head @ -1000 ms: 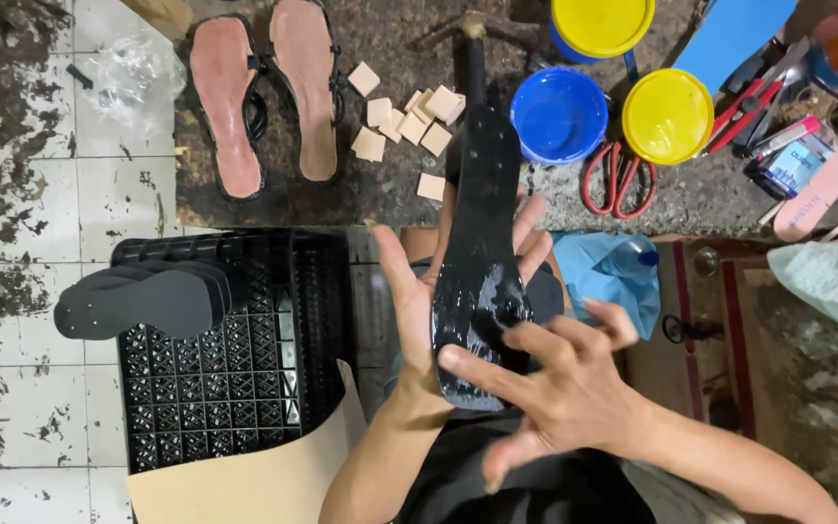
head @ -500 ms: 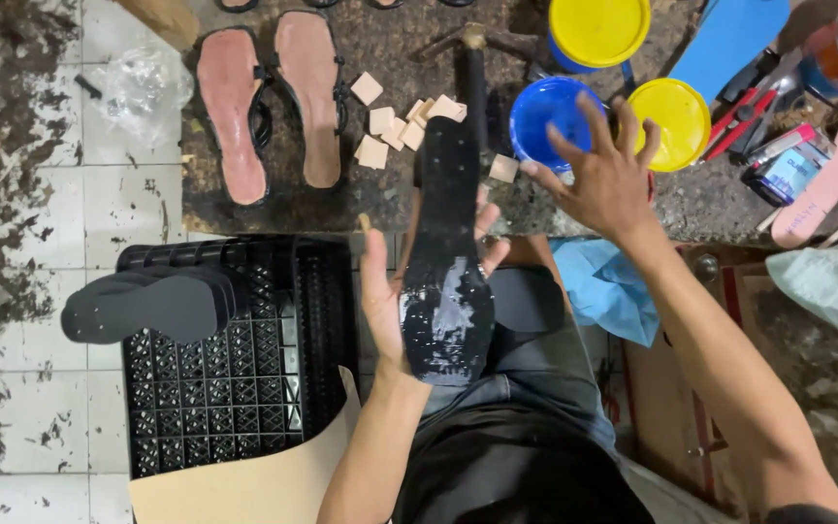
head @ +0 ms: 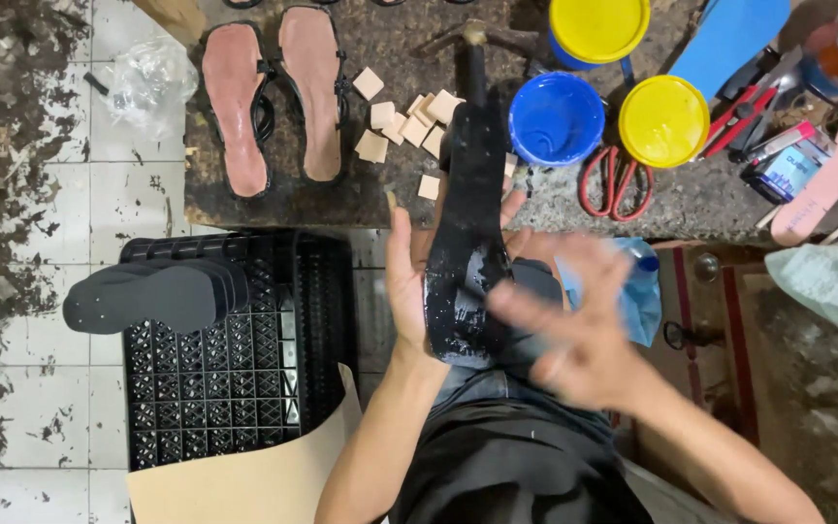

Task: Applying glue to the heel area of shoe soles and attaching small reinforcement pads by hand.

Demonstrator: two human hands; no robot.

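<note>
My left hand [head: 405, 281] lies flat under a long black shoe sole [head: 467, 213] and holds it up over my lap, its near end shiny with wet glue. My right hand [head: 574, 335] is blurred by motion, fingers spread, just right of the sole's glued end and holding nothing. An open blue glue tub [head: 557, 118] sits on the low work block [head: 341, 189] beyond the sole, with small tan squares [head: 409, 121] beside the sole's far end.
Two pink-soled sandals [head: 273, 97] lie on the block at left. Yellow-lidded tubs [head: 666, 121], red scissors [head: 616, 184] and a blue insole [head: 725, 39] sit at right. A black crate [head: 235, 378] with stacked black soles [head: 152, 296] and cardboard [head: 244, 480] stands at left.
My right hand reached out to the blue tub, then came back toward the sole's glued end. The left hand kept holding the sole.
</note>
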